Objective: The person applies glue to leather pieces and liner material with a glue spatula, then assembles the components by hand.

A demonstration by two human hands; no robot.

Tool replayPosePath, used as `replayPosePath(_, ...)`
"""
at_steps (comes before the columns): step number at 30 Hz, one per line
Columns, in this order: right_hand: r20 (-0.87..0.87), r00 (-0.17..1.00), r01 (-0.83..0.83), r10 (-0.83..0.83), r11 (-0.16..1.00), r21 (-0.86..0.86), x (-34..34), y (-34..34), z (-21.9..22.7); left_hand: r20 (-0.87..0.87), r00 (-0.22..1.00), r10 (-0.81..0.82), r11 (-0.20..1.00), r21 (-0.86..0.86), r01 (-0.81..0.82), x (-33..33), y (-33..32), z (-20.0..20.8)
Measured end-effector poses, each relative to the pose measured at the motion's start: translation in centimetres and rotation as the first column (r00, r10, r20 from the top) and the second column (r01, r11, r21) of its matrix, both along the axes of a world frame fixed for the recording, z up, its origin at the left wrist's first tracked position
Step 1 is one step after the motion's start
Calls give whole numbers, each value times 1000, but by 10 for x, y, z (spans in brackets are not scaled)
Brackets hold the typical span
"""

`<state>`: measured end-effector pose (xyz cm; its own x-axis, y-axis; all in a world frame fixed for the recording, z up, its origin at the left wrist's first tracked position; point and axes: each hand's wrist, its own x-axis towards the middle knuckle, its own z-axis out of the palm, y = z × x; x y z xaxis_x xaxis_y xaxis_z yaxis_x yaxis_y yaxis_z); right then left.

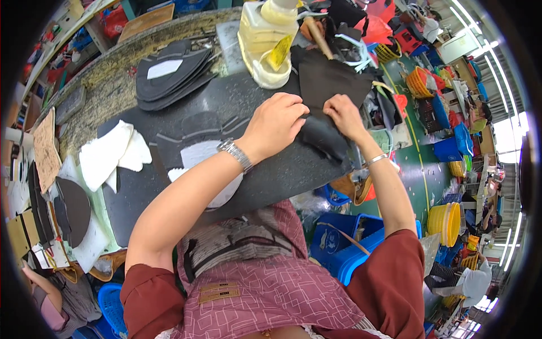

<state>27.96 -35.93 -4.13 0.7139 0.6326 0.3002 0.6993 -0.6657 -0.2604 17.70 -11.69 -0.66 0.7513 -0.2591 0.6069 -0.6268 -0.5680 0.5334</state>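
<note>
My left hand (275, 125), with a metal watch at the wrist, has its fingers curled together at the left edge of a soft black sheet piece (330, 76). My right hand (345, 116) pinches the same piece on its other side, thumb against fingers. Between and below the hands the black material bends down in a smooth fold. Beneath my left forearm lies a dark cut piece with a white lining (197, 153), partly hidden by the arm. Just beyond my hands stands a cloudy plastic glue bottle (254, 31) with a yellow applicator (280, 52) in its front cup.
A stack of curved black pieces (161, 90) with a white patch on top lies far left on the dark work mat (259, 189). White cut sheets (110, 155) sit at the mat's left. Blue bins (339, 248) stand below right. Scraps and a wooden-handled tool (319, 37) crowd the far right.
</note>
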Motion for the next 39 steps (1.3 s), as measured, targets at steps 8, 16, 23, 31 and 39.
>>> replayPosePath(8,-479,877,117,-45,986,121,22,-19,3,18,971,-237,647,749,144,93,-52,-39)
replayPosePath(16,-820,572,694,-33,553,462,-64,-21,55,-373,920,-122,978,111,175,103,-60,-21)
replayPosePath(23,-891,455,832,-3,359,423,-65,-10,33,-264,965,-11,988,148,52,86,-79,-13)
replayPosePath(31,-713,689,698,-128,383,606,-56,-4,37,-252,966,-47,964,242,110,85,-76,-27)
replayPosePath(39,-799,588,765,-126,409,498,-60,-12,24,-620,785,9,999,-35,-40,107,-76,-34)
